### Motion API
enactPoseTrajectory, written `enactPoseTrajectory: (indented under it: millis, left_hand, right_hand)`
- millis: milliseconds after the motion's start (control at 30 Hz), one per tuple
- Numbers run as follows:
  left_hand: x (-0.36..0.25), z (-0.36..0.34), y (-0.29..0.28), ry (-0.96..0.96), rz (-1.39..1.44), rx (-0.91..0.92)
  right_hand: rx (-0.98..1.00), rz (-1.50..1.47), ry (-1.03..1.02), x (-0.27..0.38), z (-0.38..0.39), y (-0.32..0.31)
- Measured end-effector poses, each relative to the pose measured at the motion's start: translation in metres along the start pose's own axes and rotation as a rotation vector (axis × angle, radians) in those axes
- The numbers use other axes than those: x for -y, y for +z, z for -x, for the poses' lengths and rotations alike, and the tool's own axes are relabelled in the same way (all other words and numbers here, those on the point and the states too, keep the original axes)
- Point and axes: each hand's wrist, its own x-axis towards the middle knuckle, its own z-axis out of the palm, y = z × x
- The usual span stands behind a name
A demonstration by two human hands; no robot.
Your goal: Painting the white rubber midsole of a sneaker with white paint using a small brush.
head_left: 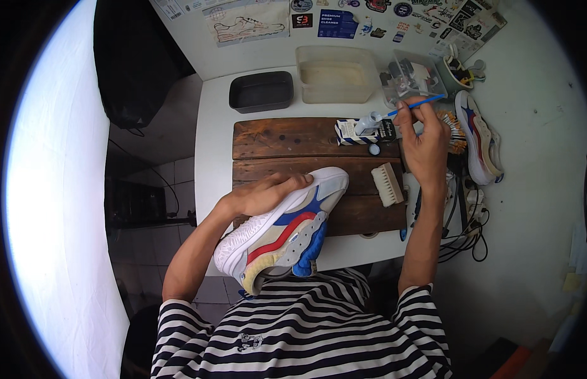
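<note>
My left hand [266, 194] grips a sneaker [287, 230] by its white sole, its side turned up. The shoe has white, blue, red and grey panels, and its heel end points toward me. In my right hand [425, 136] a thin blue-handled brush [416, 104] is pinched, its tip at the mouth of a small open bottle [369, 122]. That bottle leans on a black-and-white patterned box [347, 134]. A small round cap [374, 150] lies just below the box. Right of the sneaker, a wooden-backed brush with pale bristles [387, 185] rests on the dark wooden board [274, 148].
Along the back stand a black tray [261, 91], a translucent tub [337, 76], a clear bin of small items [412, 77] and a cup holding tools [456, 72]. The other sneaker [478, 139] lies at the right, above tangled cables [473, 227].
</note>
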Motion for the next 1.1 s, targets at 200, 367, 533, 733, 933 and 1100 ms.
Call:
enactPoseTrajectory:
  millis: [200,367,533,733,933,1100]
  left_hand:
    - [0.006,-0.005,0.001,-0.012,0.006,0.012]
    - [0.0,0.0,-0.001,0.062,0.01,0.0]
    - [-0.01,0.002,-0.004,-0.084,0.051,0.013]
    - [-0.008,0.001,-0.004,-0.047,0.051,0.008]
    - [-0.006,0.001,-0.004,-0.063,0.01,0.031]
    - [-0.012,0.005,-0.005,-0.059,0.01,0.028]
  right_hand:
    - [0.09,0.127,-0.137,-0.025,-0.012,0.022]
    - [0.155,0.145,-0.095,-0.033,-0.012,0.032]
    - [0.118,0.113,-0.01,-0.028,-0.013,0.024]
    - [0.06,0.071,-0.038,-0.025,-0.015,0.013]
    - [0.023,0.04,-0.051,-0.02,-0.012,0.007]
    - [-0.022,0.044,-0.187,-0.022,-0.006,0.006]
